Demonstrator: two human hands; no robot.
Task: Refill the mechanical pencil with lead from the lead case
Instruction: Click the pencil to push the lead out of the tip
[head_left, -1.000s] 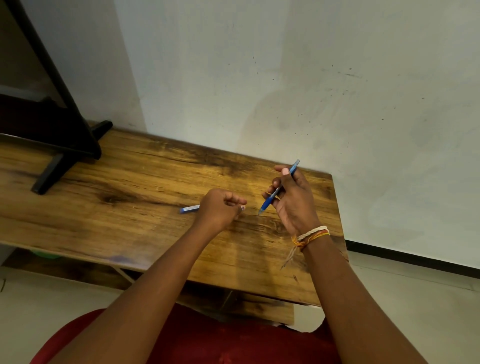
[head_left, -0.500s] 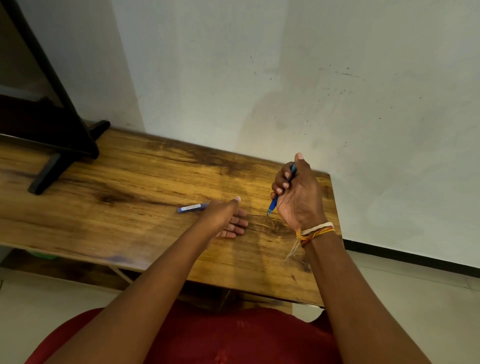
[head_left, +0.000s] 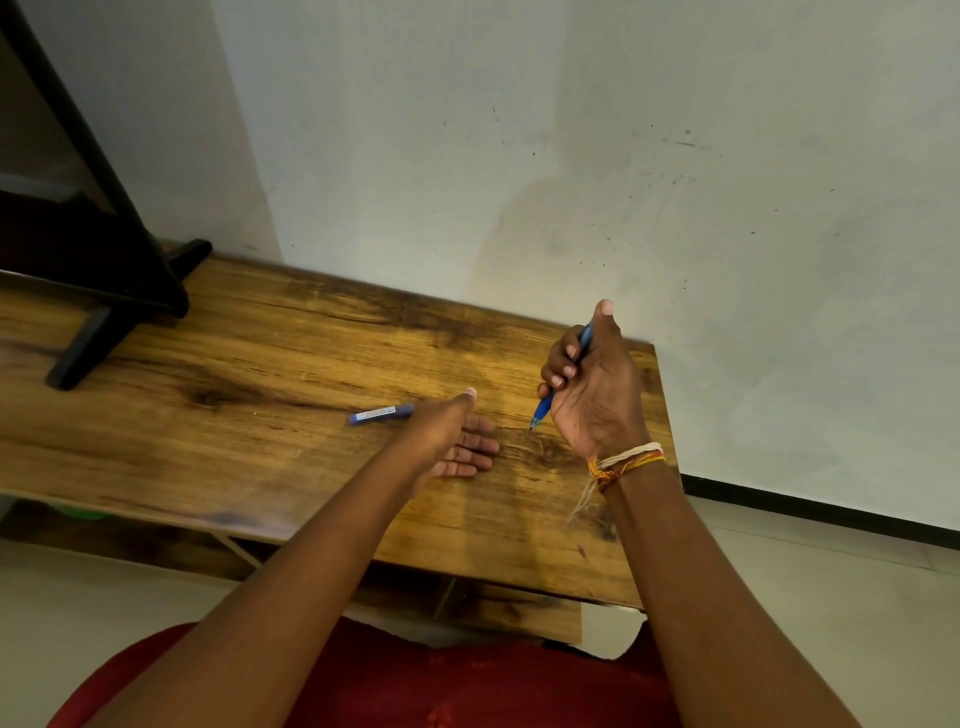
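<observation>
A blue mechanical pencil (head_left: 544, 405) is held in my right hand (head_left: 592, 384), tilted with its tip down just above the wooden table (head_left: 260, 415). My thumb rests over the pencil's top end. The blue lead case (head_left: 380, 414) lies flat on the table, just left of my left hand (head_left: 452, 441). That hand rests palm up on the wood with fingers spread and nothing in it.
A black stand (head_left: 109, 291) with a foot sits at the table's back left. The white wall (head_left: 571, 156) runs right behind the table. The table's right edge is close to my right hand. A lower shelf (head_left: 493, 603) shows under the tabletop.
My left hand went from a closed fist to lying open, palm up, on the table. My right hand turned the pencil more upright and put the thumb on its top.
</observation>
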